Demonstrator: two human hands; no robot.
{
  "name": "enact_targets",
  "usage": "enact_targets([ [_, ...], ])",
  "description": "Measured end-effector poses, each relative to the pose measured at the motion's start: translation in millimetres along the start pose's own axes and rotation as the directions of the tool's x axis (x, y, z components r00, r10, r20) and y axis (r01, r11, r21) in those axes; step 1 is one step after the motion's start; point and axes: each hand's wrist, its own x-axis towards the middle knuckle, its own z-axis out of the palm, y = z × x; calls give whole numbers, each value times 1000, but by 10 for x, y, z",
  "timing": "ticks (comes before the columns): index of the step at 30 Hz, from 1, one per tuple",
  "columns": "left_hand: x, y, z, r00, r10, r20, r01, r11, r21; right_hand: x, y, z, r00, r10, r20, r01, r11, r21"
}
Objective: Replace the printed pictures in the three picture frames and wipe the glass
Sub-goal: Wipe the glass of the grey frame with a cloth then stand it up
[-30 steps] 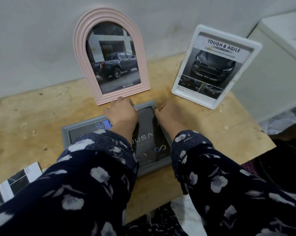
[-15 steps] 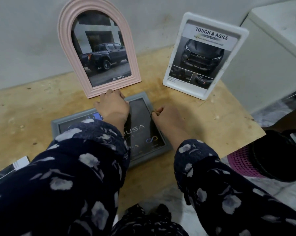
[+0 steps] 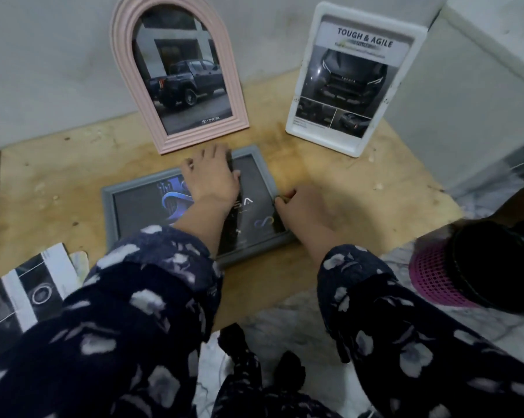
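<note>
A grey picture frame (image 3: 108,206) lies flat on the wooden board (image 3: 49,176), with a dark print with blue shapes under its glass. My left hand (image 3: 211,179) rests on the glass near the frame's far edge, fingers spread. My right hand (image 3: 306,209) is at the frame's right rim, its curled fingertips pinching that edge. A pink arched frame (image 3: 237,95) with a pickup truck picture leans on the wall behind. To the right stands a white frame (image 3: 321,140) holding a "Tough & Agile" car print.
Loose printed pictures (image 3: 22,291) lie at the board's near left corner. A white cabinet (image 3: 466,101) blocks the right side. On the marble floor at right sits a pink mesh basket (image 3: 432,276) with a black liner. The wall runs close behind the frames.
My left hand has spread its fingers over the glass near the far edge. My right hand has slid along the right rim toward me. The view has shifted slightly.
</note>
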Motion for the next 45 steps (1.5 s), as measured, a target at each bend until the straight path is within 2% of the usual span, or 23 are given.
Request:
enact_targets([
  [3, -388, 83, 12, 984, 161, 75, -168, 981, 99, 27, -36, -30, 1000, 0, 16, 0, 1000, -29],
  [6, -754, 43, 18, 964, 193, 185, -228, 955, 191, -2, -35, -38, 999, -46, -7, 45, 999, -29],
  [14, -1284, 25, -65, 950, 156, 271, -221, 949, 227, -67, -102, -94, 998, 59, 18, -58, 998, -36],
  [18, -1244, 80, -73, 960, 123, 250, -187, 950, 251, -96, -112, -79, 997, 73, 6, -73, 997, -40],
  [24, -1266, 98, -55, 965, 94, 246, -159, 953, 257, -203, -25, -63, 991, 128, -29, -130, 981, -143],
  [28, -1272, 103, -82, 966, 92, 243, -156, 953, 259, -283, 85, -60, 986, 167, 27, -163, 981, -101],
  [35, -1291, 117, -73, 973, 78, 219, -138, 951, 276, -356, 180, -185, 976, 172, 133, -161, 983, -90],
  [39, -1297, 125, -63, 974, 63, 217, -121, 957, 264, -427, 263, -352, 972, 163, 169, -129, 972, -195],
  [43, -1280, 123, -97, 973, 84, 214, -138, 958, 253, -525, 417, -440, 981, 122, 151, -102, 986, -133],
  [45, -1296, 100, -112, 973, 85, 216, -128, 973, 194, -578, 426, -408, 987, 88, 131, -79, 994, -72],
])
